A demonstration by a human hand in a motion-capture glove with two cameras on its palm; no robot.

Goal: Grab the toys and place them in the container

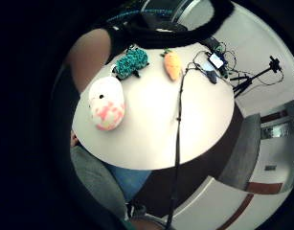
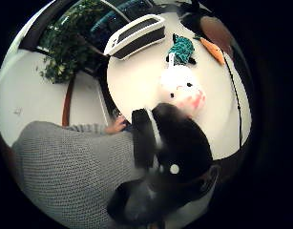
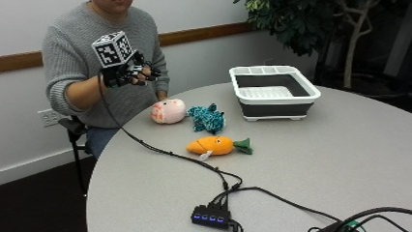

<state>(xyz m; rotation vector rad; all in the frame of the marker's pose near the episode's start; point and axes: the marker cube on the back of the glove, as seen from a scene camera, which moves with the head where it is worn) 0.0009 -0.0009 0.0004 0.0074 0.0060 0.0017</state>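
Observation:
Three plush toys lie on the round grey table (image 3: 322,159): a pink and white one (image 3: 169,111) nearest the person, a teal knitted one (image 3: 207,118) beside it, and an orange carrot (image 3: 215,145) closer to the table's middle. The black and white container (image 3: 273,92) stands past them at the far side with no toy in it. My gloved right hand (image 3: 128,75) hangs in the air before the person's chest, above and behind the pink toy, fingers loosely curled and holding nothing. The palm views look down on the pink toy (image 1: 107,103) (image 2: 182,88), teal toy (image 1: 131,63) and carrot (image 1: 172,64).
A black cable (image 3: 161,151) runs from the glove across the table to a small hub (image 3: 211,215) near the front edge. The bare left hand (image 2: 116,126) rests at the table's edge by the person. A potted plant (image 3: 302,24) stands behind the container.

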